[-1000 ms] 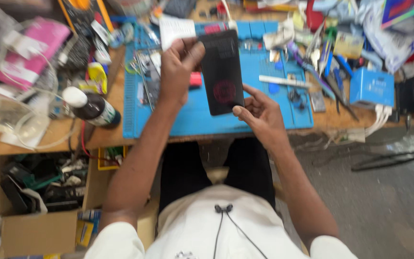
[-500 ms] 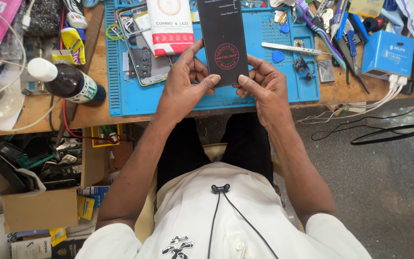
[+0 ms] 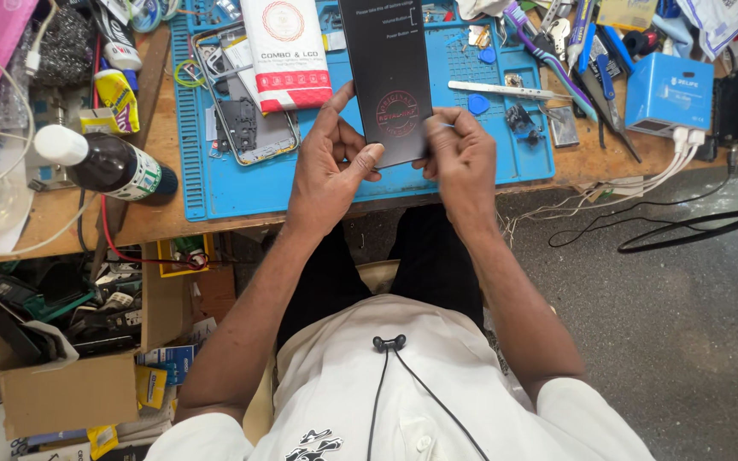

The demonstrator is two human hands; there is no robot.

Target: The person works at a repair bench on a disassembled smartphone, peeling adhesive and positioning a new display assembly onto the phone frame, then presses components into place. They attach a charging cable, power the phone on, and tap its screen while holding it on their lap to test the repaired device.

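A long black phone screen panel [image 3: 388, 77] with a red round stamp is held flat above the blue work mat [image 3: 215, 183]. My left hand [image 3: 330, 166] grips its lower left edge, thumb across the bottom. My right hand [image 3: 463, 158] grips the lower right corner, fingertips pinching at the edge of the panel. A bare phone frame [image 3: 245, 102] lies on the mat to the left, partly under a white and red packet [image 3: 284, 51].
A dark bottle with a white cap [image 3: 104, 162] lies at the left on the wooden bench. Tweezers [image 3: 493, 88], picks and tools crowd the right of the mat. A blue box [image 3: 668, 94] with white cables sits at right. An open cardboard box [image 3: 61, 341] stands below left.
Both hands have drawn the black panel closer to the bench's near edge, and my right hand has closed in on its lower right corner. The view has shifted down toward the mat.
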